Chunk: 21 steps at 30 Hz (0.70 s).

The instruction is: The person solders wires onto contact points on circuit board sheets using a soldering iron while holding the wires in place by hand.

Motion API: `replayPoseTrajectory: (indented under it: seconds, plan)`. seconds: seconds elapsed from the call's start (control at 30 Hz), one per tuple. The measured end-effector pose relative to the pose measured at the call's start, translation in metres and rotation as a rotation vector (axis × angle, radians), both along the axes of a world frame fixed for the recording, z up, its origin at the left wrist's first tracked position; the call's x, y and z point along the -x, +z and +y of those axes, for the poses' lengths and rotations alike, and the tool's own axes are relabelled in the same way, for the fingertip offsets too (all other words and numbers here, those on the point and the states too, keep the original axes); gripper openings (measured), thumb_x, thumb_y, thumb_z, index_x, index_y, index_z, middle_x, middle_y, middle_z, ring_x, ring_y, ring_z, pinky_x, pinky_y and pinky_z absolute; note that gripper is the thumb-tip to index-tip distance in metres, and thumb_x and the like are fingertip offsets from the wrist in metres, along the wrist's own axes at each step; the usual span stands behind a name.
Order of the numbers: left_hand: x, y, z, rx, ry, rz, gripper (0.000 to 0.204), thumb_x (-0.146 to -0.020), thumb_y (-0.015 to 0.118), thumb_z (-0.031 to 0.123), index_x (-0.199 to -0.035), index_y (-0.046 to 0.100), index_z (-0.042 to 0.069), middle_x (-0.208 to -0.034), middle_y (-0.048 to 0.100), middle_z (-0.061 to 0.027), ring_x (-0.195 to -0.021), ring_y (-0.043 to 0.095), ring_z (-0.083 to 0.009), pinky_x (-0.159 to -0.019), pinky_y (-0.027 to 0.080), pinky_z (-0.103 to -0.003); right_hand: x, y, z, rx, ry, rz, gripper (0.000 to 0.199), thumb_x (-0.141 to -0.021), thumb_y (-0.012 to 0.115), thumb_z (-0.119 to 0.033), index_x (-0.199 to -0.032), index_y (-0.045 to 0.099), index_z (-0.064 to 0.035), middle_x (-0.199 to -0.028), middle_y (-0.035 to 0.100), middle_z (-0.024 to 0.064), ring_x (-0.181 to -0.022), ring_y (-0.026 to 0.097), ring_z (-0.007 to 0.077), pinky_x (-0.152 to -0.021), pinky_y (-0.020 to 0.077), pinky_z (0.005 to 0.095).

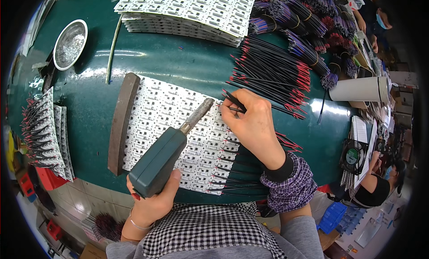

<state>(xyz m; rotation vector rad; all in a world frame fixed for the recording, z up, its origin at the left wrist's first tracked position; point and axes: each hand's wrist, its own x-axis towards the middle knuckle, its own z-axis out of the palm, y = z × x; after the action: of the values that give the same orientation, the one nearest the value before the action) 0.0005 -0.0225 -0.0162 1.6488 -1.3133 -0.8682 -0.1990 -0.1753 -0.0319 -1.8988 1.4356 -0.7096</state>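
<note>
At the far left of the green tabletop (89, 107), small white circuit panels (52, 138) stand close together, black wires with red ends bristling from their left side. Below the table's edge there, a glossy red bin (49, 178) shows its outside only; its contents are hidden. Farther back sits a round, white-rimmed bowl (70, 44), silvery grey and mottled inside; I cannot tell residue from bare metal. A thin pale rod (112, 51) lies to its right. A long, dull brown bar (123, 125) runs along the left edge of the circuit sheet (156, 102), which lies flat at the middle, white and patterned with rows of tiny dark parts. The left hand (154, 205) is wrapped around a dark green, boxy soldering gun (156, 163), its metal barrel slanting over the sheet toward the far right. A stack of similar sheets (187, 6) stands at the far side. The right hand (252, 116) pinches slim black wires (234, 100) between thumb and fingers at the sheet's right edge, near the gun's tip. Right of it are loose wires (268, 66), tied purple bundles (308, 51) and a smooth white cylinder (355, 89).
</note>
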Motion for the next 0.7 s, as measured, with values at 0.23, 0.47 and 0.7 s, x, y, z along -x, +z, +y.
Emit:
replayPoseTrajectory:
  seconds: [0.23,0.47,0.7]
  plan:
    - [-0.01,-0.008,0.017,-0.048,-0.01,0.181,0.039,-0.083,0.072,-0.006,-0.12,0.062,-0.003,-0.106,0.068,-0.0089,-0.066,0.058,-0.0089,-0.053,0.047,-0.023,0.004,0.006,0.0,-0.062,0.039,-0.006,0.011,-0.086,0.065,-0.003,-0.091,0.063,0.0071,-0.081,0.061,0.0174,-0.071,0.062,0.0314,-0.065,0.0487,0.0402]
    - [-0.01,-0.006,0.022,-0.098,0.064,0.241,0.045,-0.083,0.071,-0.006,-0.127,0.059,-0.003,-0.11,0.068,-0.0111,-0.066,0.058,-0.0086,-0.053,0.046,-0.022,0.015,0.018,0.012,0.167,0.06,-0.028,0.012,-0.09,0.062,0.0,-0.101,0.066,0.0047,-0.087,0.057,0.0144,-0.078,0.056,0.0289,-0.07,0.0458,0.0372]
    - [-0.013,-0.008,0.027,-0.065,0.012,0.153,0.046,-0.083,0.072,-0.006,-0.128,0.059,-0.003,-0.111,0.069,-0.0112,-0.068,0.059,-0.0085,-0.055,0.047,-0.022,0.006,0.01,0.024,-0.013,0.034,-0.108,0.009,-0.083,0.068,0.003,-0.09,0.064,0.0045,-0.082,0.063,0.0151,-0.068,0.065,0.0271,-0.058,0.0503,0.0338]
